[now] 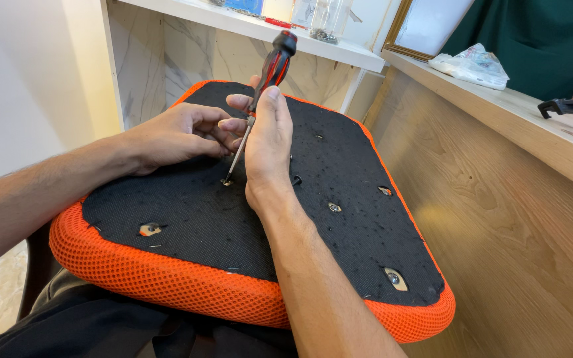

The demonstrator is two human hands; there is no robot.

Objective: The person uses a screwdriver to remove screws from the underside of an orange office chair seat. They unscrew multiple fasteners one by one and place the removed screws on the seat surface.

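Right hand: your right hand point(268, 142) is closed around the red-and-black handled screwdriver point(270, 73), fingers wrapped low on the handle, the tool tilted with its top leaning away from you.
Left hand: your left hand point(177, 134) sits just left of the right one, fingers curled in, fingertips pinching the metal shaft below the handle.
Screwdriver tip: it meets a small screw point(226, 181) in the black fabric, just below and left of your right hand's heel.
Seat cushion: the orange mesh-edged seat cushion with a black fabric underside point(187, 278) lies across your lap, under both hands; your right wrist rests on it.
Other holes: one hole with a metal fitting point(150, 229) lies below your left wrist; three more point(334, 207) run to the right of your right forearm, toward the near right corner.
Bench: a wooden bench point(518, 119) stands well right of your right hand, carrying a clear plastic bag point(471, 65) and a black plastic bracket point(568, 106).
Shelf: a white shelf point(247, 26) runs beyond the screwdriver's top.
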